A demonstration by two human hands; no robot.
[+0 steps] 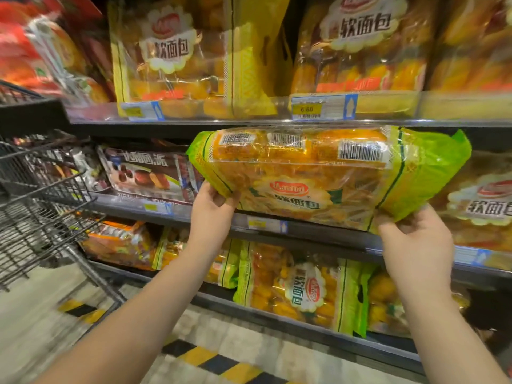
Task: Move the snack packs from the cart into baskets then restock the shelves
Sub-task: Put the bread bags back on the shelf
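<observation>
A large green-edged soft bread pack (318, 178) with orange rolls and barcodes on top is held level in front of the middle shelf (304, 231). My left hand (213, 209) grips its lower left corner. My right hand (415, 236) grips its lower right edge, at the green end flap. The pack's far side reaches just under the upper shelf's rail. What lies on the shelf behind the pack is hidden.
A black wire cart (41, 195) stands at the left, close to the shelving. Yellow bread packs (177, 56) fill the top shelf; brown cake packs (144, 173) sit left on the middle shelf, green packs (302, 292) on the bottom one. Yellow-black floor tape (210, 358) runs below.
</observation>
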